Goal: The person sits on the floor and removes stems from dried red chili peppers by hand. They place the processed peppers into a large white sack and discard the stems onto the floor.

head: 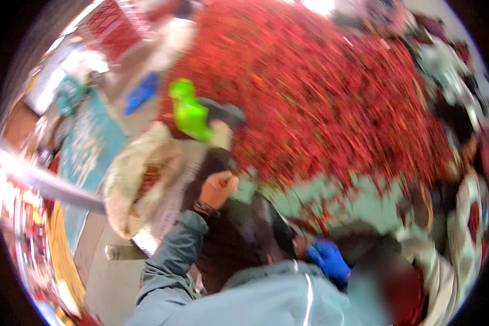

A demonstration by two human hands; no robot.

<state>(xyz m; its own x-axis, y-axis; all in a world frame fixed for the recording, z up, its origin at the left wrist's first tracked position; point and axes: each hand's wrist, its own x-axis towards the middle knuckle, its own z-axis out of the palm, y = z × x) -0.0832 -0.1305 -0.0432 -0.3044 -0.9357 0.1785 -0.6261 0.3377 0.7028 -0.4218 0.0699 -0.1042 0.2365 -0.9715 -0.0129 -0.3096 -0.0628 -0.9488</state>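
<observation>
My bare left hand (218, 190), with a dark band at its wrist, is raised over my dark-trousered lap. Its fingers are curled around a small red piece (223, 183) that looks like a chilli; blur hides its detail. Lower right, a blue-gloved hand (330, 260), apparently my right, lies by the hem of my grey-blue jacket (269, 295). Its fingers look bent, and I cannot make out anything held. Ahead spreads a wide heap of red chilli peppers (309, 93). Scattered peppers lie along its near edge on a pale green sheet (375, 199).
An open woven sack (118, 191) with red contents stands left of my legs. A blurred bright green thing (189, 112) lies by my outstretched foot. Left are a blue thing (142, 91), a teal sheet (91, 142) and a pale bar (57, 183). A person in pale sleeves (440, 269) sits at right.
</observation>
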